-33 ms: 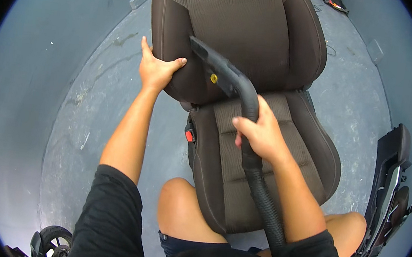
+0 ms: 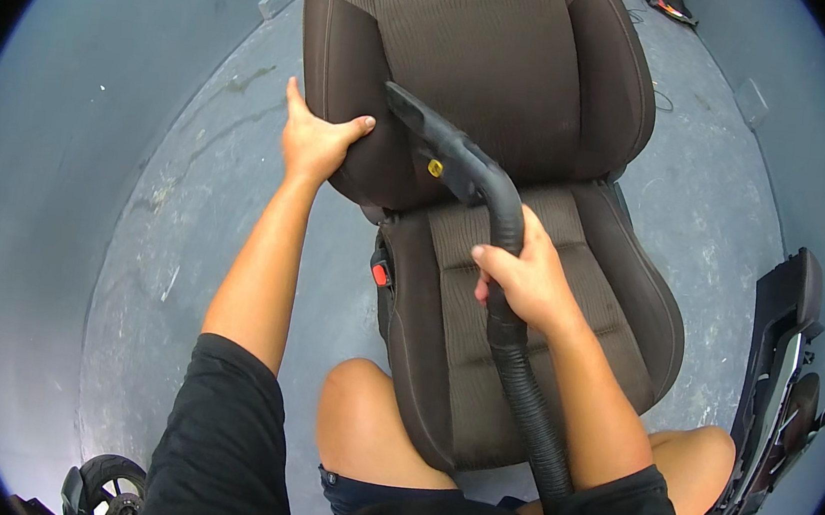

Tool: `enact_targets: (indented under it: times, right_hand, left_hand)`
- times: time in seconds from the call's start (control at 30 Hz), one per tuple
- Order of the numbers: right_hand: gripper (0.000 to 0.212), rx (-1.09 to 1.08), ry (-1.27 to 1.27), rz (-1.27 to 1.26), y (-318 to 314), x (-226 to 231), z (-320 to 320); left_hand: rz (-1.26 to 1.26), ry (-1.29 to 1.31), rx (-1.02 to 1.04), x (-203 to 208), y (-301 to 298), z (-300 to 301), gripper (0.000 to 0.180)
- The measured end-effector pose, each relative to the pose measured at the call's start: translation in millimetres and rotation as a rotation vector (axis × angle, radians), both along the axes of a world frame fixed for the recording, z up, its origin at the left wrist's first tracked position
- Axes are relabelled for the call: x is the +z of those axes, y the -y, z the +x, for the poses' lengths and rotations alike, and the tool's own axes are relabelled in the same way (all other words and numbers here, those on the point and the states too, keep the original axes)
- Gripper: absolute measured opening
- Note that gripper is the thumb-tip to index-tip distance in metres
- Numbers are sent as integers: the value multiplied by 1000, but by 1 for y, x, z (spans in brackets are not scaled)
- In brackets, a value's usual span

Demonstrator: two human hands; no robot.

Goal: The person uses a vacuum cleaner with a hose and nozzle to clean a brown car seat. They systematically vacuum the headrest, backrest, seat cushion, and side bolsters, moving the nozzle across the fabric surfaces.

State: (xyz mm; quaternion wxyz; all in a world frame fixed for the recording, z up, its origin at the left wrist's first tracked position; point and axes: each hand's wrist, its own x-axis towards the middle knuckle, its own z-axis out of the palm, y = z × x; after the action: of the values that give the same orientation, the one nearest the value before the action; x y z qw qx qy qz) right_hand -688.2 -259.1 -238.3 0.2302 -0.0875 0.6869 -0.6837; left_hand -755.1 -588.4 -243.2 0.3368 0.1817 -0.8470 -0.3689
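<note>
A dark brown car seat (image 2: 488, 69) stands in front of me, with ribbed cloth in its middle panels and smooth side bolsters. My left hand (image 2: 318, 142) grips the left edge of the backrest, thumb on the front; some fingers are hidden behind it. In my right hand (image 2: 529, 275) is the bent black handle of a vacuum cleaner hose (image 2: 532, 411). Its wide flat vacuum nozzle (image 2: 435, 139), marked by a yellow spot, lies against or just over the lower left backrest. Beside the cushion's left edge shows a red seat-belt buckle (image 2: 381, 274).
Black and grey interior trim panels (image 2: 776, 386) lean along the right wall. At the lower left is a small black wheel (image 2: 112, 487). Grey walls curve around the scuffed grey floor (image 2: 195, 265). My bare knees flank the front of the cushion.
The nozzle and my right hand have shifted slightly down and to the right over the seat. My left hand keeps its hold on the backrest edge.
</note>
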Motion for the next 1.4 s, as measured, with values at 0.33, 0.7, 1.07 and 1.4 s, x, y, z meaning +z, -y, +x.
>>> enact_targets:
  times: [0.33, 0.7, 1.07, 1.4]
  right_hand:
    - [31, -4, -61, 407, -40, -87, 48]
    - [33, -71, -298, 432, -20, -50, 81]
    - [36, 5, -24, 580, -77, -75, 74]
    - [43, -380, -612, 529, -140, 75, -72]
  left_hand:
    - [217, -99, -221, -15, 21, -4, 97]
    - [161, -134, -196, -23, 23, -2, 96]
    - [61, -140, -143, -17, 10, 1, 103]
    - [-911, 136, 221, -35, -131, 24, 80]
